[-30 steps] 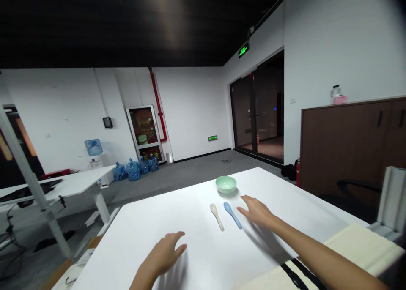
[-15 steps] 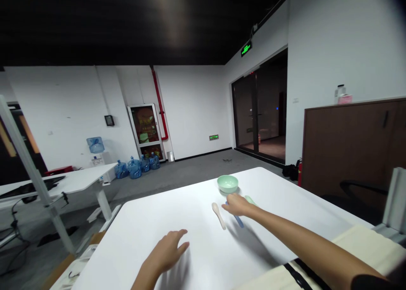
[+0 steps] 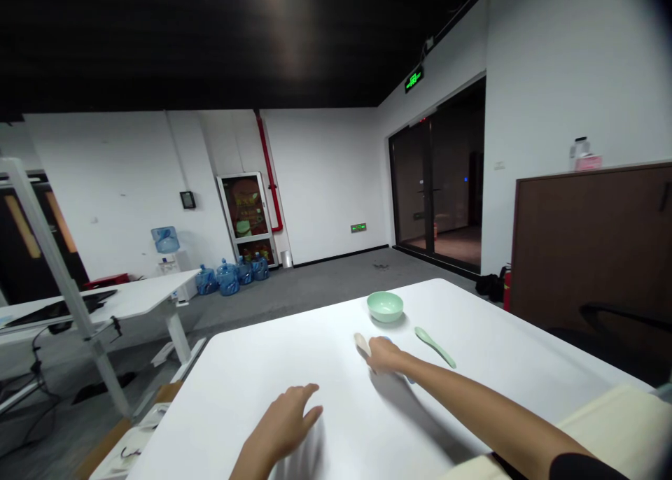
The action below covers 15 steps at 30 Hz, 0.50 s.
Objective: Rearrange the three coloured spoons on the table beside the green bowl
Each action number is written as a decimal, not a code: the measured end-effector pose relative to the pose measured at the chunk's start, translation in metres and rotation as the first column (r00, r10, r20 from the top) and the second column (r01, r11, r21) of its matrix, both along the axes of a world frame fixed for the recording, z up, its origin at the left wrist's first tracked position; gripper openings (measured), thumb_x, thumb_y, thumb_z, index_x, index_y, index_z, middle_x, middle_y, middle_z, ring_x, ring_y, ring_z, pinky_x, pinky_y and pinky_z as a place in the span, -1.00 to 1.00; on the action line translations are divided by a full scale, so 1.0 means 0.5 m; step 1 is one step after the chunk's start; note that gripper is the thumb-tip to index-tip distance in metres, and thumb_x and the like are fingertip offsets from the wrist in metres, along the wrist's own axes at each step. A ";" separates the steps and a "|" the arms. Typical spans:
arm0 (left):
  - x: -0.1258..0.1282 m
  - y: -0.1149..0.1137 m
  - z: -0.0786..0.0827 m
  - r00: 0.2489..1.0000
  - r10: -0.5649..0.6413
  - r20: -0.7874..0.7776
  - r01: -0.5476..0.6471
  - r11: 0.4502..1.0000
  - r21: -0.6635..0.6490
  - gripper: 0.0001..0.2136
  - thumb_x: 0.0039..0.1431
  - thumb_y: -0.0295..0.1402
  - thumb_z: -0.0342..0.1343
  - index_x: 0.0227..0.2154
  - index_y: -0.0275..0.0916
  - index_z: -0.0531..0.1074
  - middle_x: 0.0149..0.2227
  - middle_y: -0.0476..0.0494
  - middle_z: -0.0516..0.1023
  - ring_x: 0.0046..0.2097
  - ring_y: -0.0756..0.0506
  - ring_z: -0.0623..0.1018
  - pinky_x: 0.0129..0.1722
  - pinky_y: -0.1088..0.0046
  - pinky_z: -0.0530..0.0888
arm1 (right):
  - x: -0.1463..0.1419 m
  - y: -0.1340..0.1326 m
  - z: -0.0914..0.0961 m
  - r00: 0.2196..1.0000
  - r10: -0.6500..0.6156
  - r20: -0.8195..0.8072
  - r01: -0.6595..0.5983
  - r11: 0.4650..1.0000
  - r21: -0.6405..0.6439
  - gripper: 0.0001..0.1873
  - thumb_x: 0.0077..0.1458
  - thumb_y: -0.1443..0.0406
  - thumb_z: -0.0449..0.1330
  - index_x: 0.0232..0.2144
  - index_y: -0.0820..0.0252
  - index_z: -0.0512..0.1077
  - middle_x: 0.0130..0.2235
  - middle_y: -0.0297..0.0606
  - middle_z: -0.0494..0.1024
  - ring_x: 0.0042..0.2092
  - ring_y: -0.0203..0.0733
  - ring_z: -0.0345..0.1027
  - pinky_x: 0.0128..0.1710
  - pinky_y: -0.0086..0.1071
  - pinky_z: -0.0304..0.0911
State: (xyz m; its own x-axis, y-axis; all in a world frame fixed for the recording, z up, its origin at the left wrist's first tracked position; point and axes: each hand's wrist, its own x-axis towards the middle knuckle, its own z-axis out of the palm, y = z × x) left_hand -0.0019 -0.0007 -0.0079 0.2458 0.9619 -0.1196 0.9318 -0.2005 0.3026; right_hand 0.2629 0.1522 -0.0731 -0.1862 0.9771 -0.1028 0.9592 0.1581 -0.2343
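Observation:
My right hand point(image 3: 386, 357) reaches out over the white table point(image 3: 325, 368), its fingers curled down onto the handle of a beige spoon point(image 3: 361, 341) whose bowl end sticks out to the left. A blue spoon lies under the same hand and is almost wholly hidden. A green spoon point(image 3: 435, 347) lies free just to the right of the hand. A mint-green bowl point(image 3: 385, 306) stands just beyond the spoons. My left hand point(image 3: 288, 424) rests flat on the table near me, fingers stretched out, holding nothing.
A cream cloth with a dark stripe point(image 3: 603, 424) lies at the table's near right corner. A brown cabinet point(image 3: 593, 242) and a dark chair point(image 3: 619, 322) stand to the right. Another white desk point(image 3: 105, 301) and water jugs point(image 3: 228, 278) are at the left.
My right hand has moved left, from beside the blue spoon onto the beige one. The green spoon it covered now shows. The left hand has stayed flat.

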 end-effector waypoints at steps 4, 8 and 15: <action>0.000 0.001 -0.001 1.000 0.003 0.002 -0.003 1.000 -0.004 -0.48 0.22 -0.02 -0.12 0.20 -0.07 0.26 0.17 -0.14 0.40 0.16 -0.22 0.39 0.15 0.21 0.29 | 0.030 0.025 0.048 0.996 -0.044 -0.076 0.052 0.992 0.112 -0.72 0.03 0.22 0.13 -0.29 0.29 0.51 -0.23 -0.02 0.59 -0.22 -0.03 0.50 -0.38 -0.40 0.21; -0.002 0.006 -0.005 1.000 0.013 -0.010 -0.013 1.000 -0.013 -0.47 0.23 -0.02 -0.12 0.20 -0.06 0.25 0.17 -0.15 0.40 0.16 -0.23 0.39 0.15 0.19 0.29 | 0.076 0.069 0.095 0.984 -0.160 -0.078 0.172 0.967 0.189 -0.68 0.08 0.17 0.09 -0.27 0.28 0.52 -0.19 -0.01 0.58 -0.16 -0.03 0.48 -0.29 -0.39 0.22; 0.001 0.009 -0.001 0.999 0.035 -0.002 -0.036 0.999 -0.023 -0.48 0.22 -0.03 -0.11 0.20 -0.06 0.25 0.16 -0.15 0.41 0.15 -0.23 0.39 0.14 0.19 0.30 | 0.154 0.164 0.119 0.940 -0.326 -0.100 0.341 0.907 0.248 -0.67 0.06 0.15 0.14 -0.21 0.24 0.53 -0.10 0.04 0.56 -0.07 0.04 0.46 -0.21 -0.33 0.25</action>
